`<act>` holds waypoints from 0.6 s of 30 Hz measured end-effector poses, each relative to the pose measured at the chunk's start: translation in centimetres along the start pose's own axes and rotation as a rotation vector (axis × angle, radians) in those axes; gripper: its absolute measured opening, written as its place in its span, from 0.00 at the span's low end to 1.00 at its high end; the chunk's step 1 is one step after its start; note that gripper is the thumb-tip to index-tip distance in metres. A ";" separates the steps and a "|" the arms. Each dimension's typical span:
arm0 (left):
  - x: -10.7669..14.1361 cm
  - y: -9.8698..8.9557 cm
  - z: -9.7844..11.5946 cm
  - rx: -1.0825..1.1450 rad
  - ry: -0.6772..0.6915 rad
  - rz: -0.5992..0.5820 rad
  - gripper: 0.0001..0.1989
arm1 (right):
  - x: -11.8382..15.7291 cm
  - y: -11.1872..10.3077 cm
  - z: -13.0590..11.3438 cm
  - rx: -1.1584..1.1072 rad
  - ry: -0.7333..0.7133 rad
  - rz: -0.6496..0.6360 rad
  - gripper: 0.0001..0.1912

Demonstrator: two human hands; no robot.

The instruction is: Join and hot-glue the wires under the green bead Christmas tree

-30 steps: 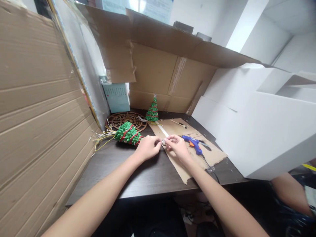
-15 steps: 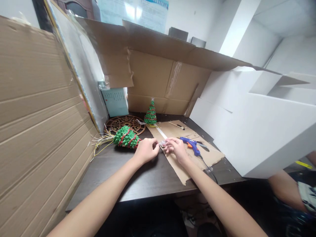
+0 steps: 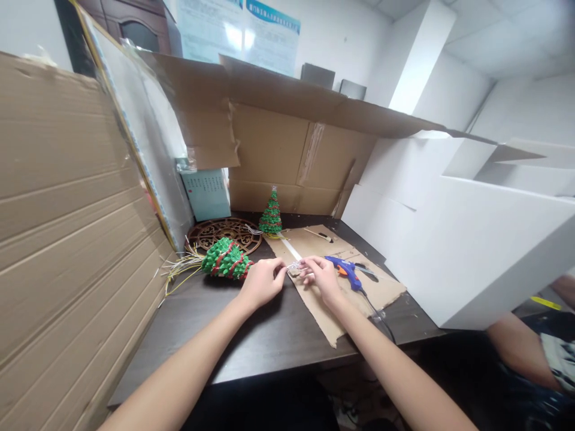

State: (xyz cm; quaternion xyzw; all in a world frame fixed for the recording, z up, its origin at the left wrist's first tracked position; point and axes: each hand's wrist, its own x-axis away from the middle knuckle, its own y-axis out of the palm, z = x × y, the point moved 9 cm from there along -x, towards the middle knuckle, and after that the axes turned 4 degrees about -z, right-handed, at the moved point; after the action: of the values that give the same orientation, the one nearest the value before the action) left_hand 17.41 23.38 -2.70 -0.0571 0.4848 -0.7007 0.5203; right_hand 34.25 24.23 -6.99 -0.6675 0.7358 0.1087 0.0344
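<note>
A small green Christmas tree [image 3: 224, 258] with red garland lies on its side, its narrow end running behind my left hand [image 3: 264, 282]. That hand is closed, thumb and fingers pinched round the tree's tip. A small silvery ornament [image 3: 294, 266] shows between my two hands, its exact shape too small to make out. My right hand [image 3: 321, 276] has its fingers curled and closed on the other side of the ornament. White and yellow wires [image 3: 182, 266] fan out from the tree's wide end. Right of my right hand, a blue glue gun [image 3: 345, 272] lies on a cardboard sheet [image 3: 321, 314].
A second green tree [image 3: 271, 214] stands upright at the back beside a round openwork brown mat [image 3: 224, 234]. A brush [image 3: 320, 235] lies on the cardboard. Cardboard walls [image 3: 278, 155] and a white box [image 3: 489, 239] enclose the dark table [image 3: 188, 341]. Another person's arm [image 3: 523, 347] shows at right.
The camera view has tilted slightly up, so things sit a little lower and further left. Both hands stay at the silvery ornament, with only slight finger movement.
</note>
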 end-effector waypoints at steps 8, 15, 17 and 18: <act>-0.1 -0.1 -0.1 0.018 -0.028 0.002 0.10 | -0.2 -0.5 0.3 -0.051 0.024 0.045 0.22; -0.2 0.0 -0.5 0.040 -0.044 0.021 0.09 | -0.3 -0.9 0.2 -0.030 0.013 0.054 0.25; -0.3 0.0 -0.6 0.043 -0.046 0.026 0.09 | -0.3 -0.9 0.2 -0.011 0.004 0.056 0.27; -0.3 0.1 -0.6 0.043 -0.046 0.027 0.09 | -0.4 -0.9 0.2 -0.003 0.000 0.054 0.28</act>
State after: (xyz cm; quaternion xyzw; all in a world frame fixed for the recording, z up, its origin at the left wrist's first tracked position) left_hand 17.22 24.02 -2.96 -0.0553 0.4581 -0.7024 0.5420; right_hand 35.20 24.54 -7.19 -0.6476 0.7533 0.1105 0.0304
